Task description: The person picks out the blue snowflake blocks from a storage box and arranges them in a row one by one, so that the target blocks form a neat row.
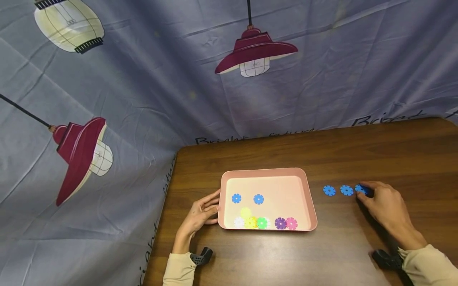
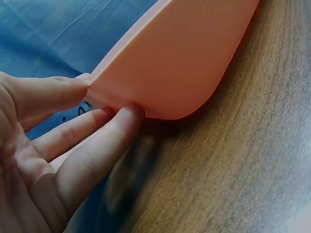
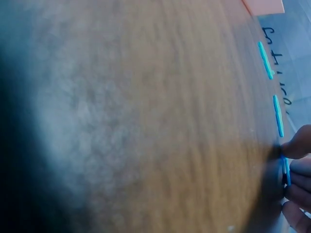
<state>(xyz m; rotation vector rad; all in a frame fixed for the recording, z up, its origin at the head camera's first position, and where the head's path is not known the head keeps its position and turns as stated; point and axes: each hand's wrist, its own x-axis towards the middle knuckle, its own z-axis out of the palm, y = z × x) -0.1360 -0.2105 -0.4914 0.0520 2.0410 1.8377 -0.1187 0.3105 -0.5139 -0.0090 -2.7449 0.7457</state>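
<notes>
A shallow pink tray (image 1: 268,198) lies on the table, and my left hand (image 1: 199,214) touches its left side. In the left wrist view the fingertips rest against the tray's outer wall (image 2: 180,58), with a thumb at the rim. My right hand (image 1: 388,204) pinches a blue notched building disc (image 1: 359,188) at the table right of the tray; fingers cover part of the disc. Left of it, two more blue discs (image 1: 346,190) (image 1: 329,190) lie in a row. Inside the tray are two blue discs (image 1: 236,198) (image 1: 259,199), set apart.
Along the tray's near edge lie several other discs: white (image 1: 238,223), yellow (image 1: 251,222), green (image 1: 262,223), purple (image 1: 280,223) and pink (image 1: 291,223). The wooden table (image 1: 272,258) meets a grey-blue printed curtain (image 1: 161,79) behind and at left.
</notes>
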